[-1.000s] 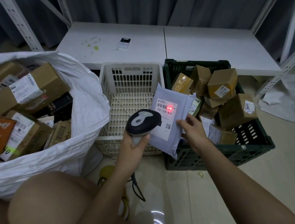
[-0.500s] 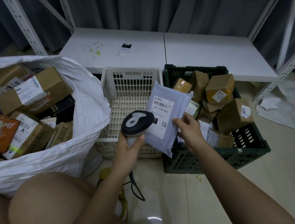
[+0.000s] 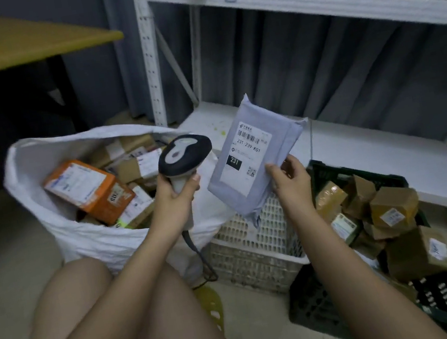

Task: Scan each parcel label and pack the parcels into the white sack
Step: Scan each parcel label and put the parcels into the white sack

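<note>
1. Since a second ago, the red scan dot is gone from the label [image 3: 247, 153] and I've lifted the mailer [image 3: 255, 155] up toward the sack [image 3: 104, 239].
2. My right hand [image 3: 289, 179] pinches the mailer's lower corner; my left hand [image 3: 175, 196] grips the scanner [image 3: 183, 155].
3. Sack mouth lies at nine o'clock from the mailer, whose long axis tilts toward one o'clock; my right hand must cross over the left.
</note>
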